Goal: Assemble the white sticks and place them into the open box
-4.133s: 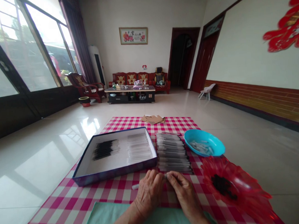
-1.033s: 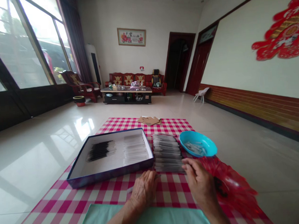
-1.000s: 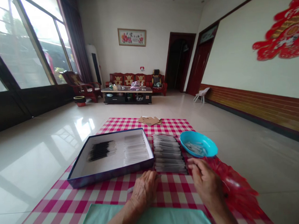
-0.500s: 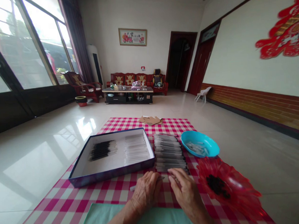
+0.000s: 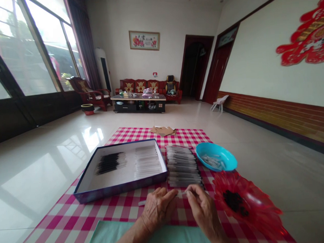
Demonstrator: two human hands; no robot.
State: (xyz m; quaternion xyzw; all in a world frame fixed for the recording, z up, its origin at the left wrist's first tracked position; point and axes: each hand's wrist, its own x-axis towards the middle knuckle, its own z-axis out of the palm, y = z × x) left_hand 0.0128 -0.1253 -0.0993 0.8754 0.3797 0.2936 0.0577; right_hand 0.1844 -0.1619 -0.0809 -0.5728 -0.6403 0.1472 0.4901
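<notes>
My left hand lies low on the pink-and-white checked cloth, curled over a thin white tube that pokes out on its left. Fingertips of my right hand pinch a slim pale stem, close to the left hand's fingers. I cannot tell whether tube and stem are one piece. Just ahead lies a stack of slim sleeved sticks. To the left, an open box lid holds rows of black-tipped and white sticks.
A blue bowl of small white pieces sits right of the stack. A red flower-shaped plate holds a black heap. A mint-green cloth lies by my arms. Flattened cardboard lies on the far cloth edge, on a tiled floor.
My right hand came back from beside the stack to the middle, and now pinches the pale stem. My left hand has hardly moved, and the view has shifted slightly.
</notes>
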